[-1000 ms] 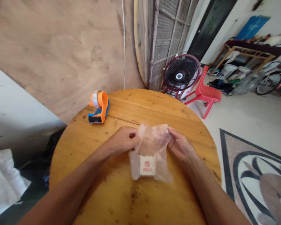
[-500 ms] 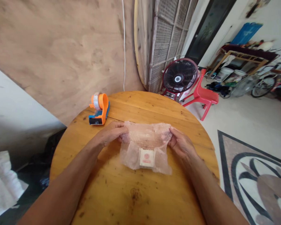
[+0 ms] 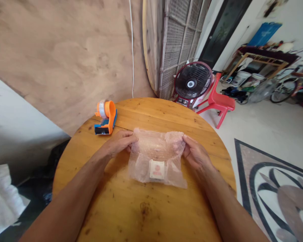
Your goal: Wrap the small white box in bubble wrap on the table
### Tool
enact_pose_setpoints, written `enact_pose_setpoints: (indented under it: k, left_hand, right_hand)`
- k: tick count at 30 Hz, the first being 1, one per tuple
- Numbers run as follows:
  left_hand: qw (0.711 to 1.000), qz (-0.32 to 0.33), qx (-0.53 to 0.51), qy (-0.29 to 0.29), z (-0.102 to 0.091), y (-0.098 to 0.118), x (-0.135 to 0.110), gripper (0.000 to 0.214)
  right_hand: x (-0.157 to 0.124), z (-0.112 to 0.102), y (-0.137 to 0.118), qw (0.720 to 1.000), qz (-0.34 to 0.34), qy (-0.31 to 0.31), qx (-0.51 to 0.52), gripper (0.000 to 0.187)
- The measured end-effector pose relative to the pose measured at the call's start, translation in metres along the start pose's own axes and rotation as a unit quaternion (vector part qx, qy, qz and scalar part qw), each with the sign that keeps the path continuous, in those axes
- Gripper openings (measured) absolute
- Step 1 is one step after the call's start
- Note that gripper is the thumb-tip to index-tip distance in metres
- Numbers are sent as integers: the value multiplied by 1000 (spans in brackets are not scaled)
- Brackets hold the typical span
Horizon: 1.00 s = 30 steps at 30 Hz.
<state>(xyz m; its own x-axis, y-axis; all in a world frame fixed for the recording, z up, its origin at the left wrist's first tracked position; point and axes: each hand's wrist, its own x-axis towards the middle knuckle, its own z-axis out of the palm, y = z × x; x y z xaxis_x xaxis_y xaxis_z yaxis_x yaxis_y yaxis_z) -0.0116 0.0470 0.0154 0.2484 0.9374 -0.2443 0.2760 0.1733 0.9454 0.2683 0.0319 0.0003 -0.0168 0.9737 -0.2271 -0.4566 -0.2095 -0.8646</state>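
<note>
A sheet of pinkish, see-through bubble wrap (image 3: pixel 156 143) is stretched between my two hands over the wooden table. My left hand (image 3: pixel 122 141) pinches its upper left corner, with the fingertips partly behind the plastic. At the upper right corner, my right hand (image 3: pixel 195 153) grips the wrap between thumb and fingers. A small, square, cream-coloured box (image 3: pixel 157 170) with red print lies at the near edge of the wrap, between the hands and touched by neither. Whether a layer of plastic covers the box, I cannot tell.
An orange and blue tape dispenser (image 3: pixel 106 117) stands at the back left of the round wooden table (image 3: pixel 143 215). Beyond the table are a dark red fan (image 3: pixel 192 82) and a red plastic chair (image 3: pixel 221 99). White sacking (image 3: pixel 5 201) lies at lower left.
Both hands keep their hold on the bubble wrap and have barely moved. The wrap's upper edge sits slightly higher, and the view has shifted a little.
</note>
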Motion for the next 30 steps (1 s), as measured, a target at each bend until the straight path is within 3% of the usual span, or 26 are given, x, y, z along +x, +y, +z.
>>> enact_pose_setpoints:
  k: [18, 30]
  left_hand:
    - [999, -15, -29, 23, 4, 3, 0, 26]
    - [999, 9, 43, 30, 1, -7, 3, 30]
  right_hand:
    - [-2, 2, -2, 1000, -2, -6, -15, 17]
    - [-3, 3, -2, 999, -26, -4, -41, 21]
